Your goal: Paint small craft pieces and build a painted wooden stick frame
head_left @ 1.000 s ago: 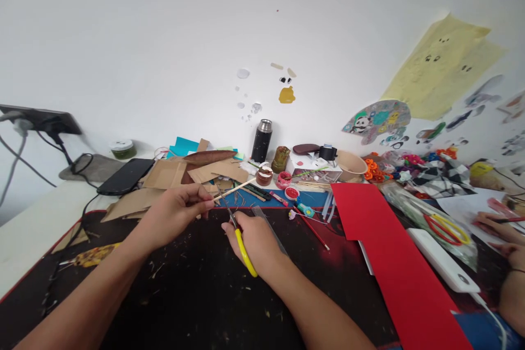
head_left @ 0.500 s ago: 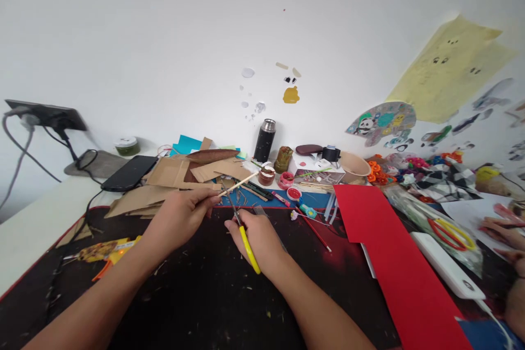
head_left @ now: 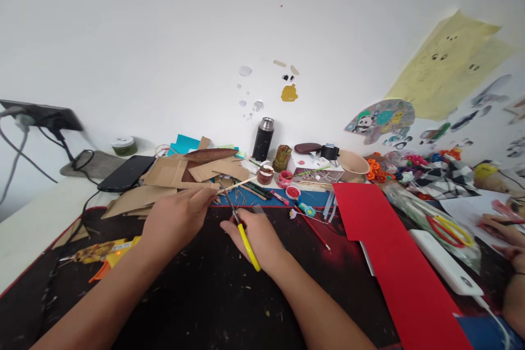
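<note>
My left hand (head_left: 180, 216) pinches a thin pale wooden stick (head_left: 239, 183) that points up and to the right. My right hand (head_left: 260, 238) is closed on yellow-handled scissors (head_left: 248, 249), whose metal blades point up and left to the stick, close to my left fingertips. Whether the blades touch the stick, I cannot tell. Both hands are above a dark mat (head_left: 197, 295) strewn with small scraps. Beyond the stick's tip stands a small brown jar (head_left: 265, 176) with white on top.
Cardboard pieces (head_left: 164, 172) and a black thermos (head_left: 263, 141) stand along the wall. A glue gun (head_left: 106, 254) lies left. Red paper (head_left: 394, 262), a white power strip (head_left: 445, 261) and a red pencil (head_left: 314, 229) lie right. Another person's hand (head_left: 502, 229) is at the far right.
The stick has tilted lower, closer to level, and my left hand has turned slightly with its back more upward. The scissors have shifted a little to the left. The view has moved slightly.
</note>
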Demonstrator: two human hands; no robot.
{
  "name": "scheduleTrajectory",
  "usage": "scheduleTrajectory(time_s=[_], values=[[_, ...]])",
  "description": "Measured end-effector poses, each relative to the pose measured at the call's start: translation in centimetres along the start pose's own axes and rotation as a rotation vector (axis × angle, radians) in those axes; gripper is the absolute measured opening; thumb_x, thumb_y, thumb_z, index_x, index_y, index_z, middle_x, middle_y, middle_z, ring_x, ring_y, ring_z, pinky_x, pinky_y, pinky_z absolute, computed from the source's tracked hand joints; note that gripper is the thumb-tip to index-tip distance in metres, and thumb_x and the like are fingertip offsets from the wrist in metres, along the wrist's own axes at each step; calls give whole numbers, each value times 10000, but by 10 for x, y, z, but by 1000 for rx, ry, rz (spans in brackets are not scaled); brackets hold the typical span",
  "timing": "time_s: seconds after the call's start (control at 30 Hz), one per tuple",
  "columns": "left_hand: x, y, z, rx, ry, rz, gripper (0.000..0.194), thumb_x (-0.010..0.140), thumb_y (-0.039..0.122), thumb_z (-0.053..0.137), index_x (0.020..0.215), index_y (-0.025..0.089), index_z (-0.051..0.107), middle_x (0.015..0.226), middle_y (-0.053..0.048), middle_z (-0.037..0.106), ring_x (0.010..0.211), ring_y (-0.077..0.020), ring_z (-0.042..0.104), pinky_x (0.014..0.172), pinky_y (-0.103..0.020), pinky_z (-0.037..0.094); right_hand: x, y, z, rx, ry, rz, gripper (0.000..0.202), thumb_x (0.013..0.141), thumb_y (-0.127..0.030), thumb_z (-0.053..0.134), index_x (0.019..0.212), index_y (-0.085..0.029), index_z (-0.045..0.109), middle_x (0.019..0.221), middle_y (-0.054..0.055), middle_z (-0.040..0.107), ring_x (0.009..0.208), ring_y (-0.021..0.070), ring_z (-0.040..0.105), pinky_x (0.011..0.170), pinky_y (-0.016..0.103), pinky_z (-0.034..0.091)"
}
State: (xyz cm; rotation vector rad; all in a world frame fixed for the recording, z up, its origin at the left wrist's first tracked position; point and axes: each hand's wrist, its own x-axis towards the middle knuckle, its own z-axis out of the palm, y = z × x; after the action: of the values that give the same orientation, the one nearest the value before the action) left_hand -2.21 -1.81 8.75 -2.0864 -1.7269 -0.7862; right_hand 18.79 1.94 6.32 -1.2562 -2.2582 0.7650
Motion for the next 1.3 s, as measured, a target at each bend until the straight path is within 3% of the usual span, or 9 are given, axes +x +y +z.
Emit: scheduleTrajectory(time_s=[0.23, 0.43, 0.67, 0.9, 1.1, 1.3], values=[[0, 0, 0, 64, 17, 97, 313, 1069, 244, 500, 1100, 231, 812, 1074, -89, 874, 804, -278, 822, 665, -343, 572, -3, 2, -4, 183, -68, -11, 202, 981, -429, 806, 956, -232, 774, 786, -2, 774, 700, 170, 718, 664, 252, 462], [-1, 7, -4, 59, 111, 202, 318, 1042, 161, 489, 1107, 219, 795, 993, -85, 866, 799, -253, 812, 631, -317, 551, -9, -9, -8, 272, -140, 28, 404, 860, -554, 914, 1045, -226, 767, 811, 1, 764, 706, 170, 697, 652, 256, 463], [-3, -2, -8, 54, 106, 247, 313, 1025, 145, 513, 1133, 231, 795, 1051, -88, 867, 888, -258, 815, 714, -327, 575, -9, -9, -11, 375, -178, 71, 393, 867, -542, 918, 1055, -241, 748, 782, -13, 734, 659, 158, 697, 600, 238, 476], [-1, 4, -12, 96, -31, 181, 337, 1001, 172, 513, 1160, 240, 802, 1049, -104, 861, 990, -302, 798, 764, -365, 603, -10, -10, -8, 510, -237, 121, 304, 972, -499, 823, 1034, -230, 697, 721, -37, 713, 549, 121, 649, 528, 208, 454], [-2, 8, -7, 80, -54, 87, 382, 1005, 196, 465, 1121, 262, 823, 1050, -96, 873, 918, -291, 818, 703, -345, 589, -9, -17, -6, 230, -119, 150, 295, 1015, -472, 774, 865, -226, 707, 646, -19, 691, 558, 150, 650, 576, 250, 429], [0, 6, -3, -144, -71, -137, 339, 1000, 394, 517, 1030, 277, 833, 971, -83, 885, 817, -304, 826, 713, -357, 585, -8, -17, -6, 30, -44, 58, 273, 1020, -452, 764, 886, -215, 742, 855, 67, 811, 761, 215, 750, 672, 281, 432]])
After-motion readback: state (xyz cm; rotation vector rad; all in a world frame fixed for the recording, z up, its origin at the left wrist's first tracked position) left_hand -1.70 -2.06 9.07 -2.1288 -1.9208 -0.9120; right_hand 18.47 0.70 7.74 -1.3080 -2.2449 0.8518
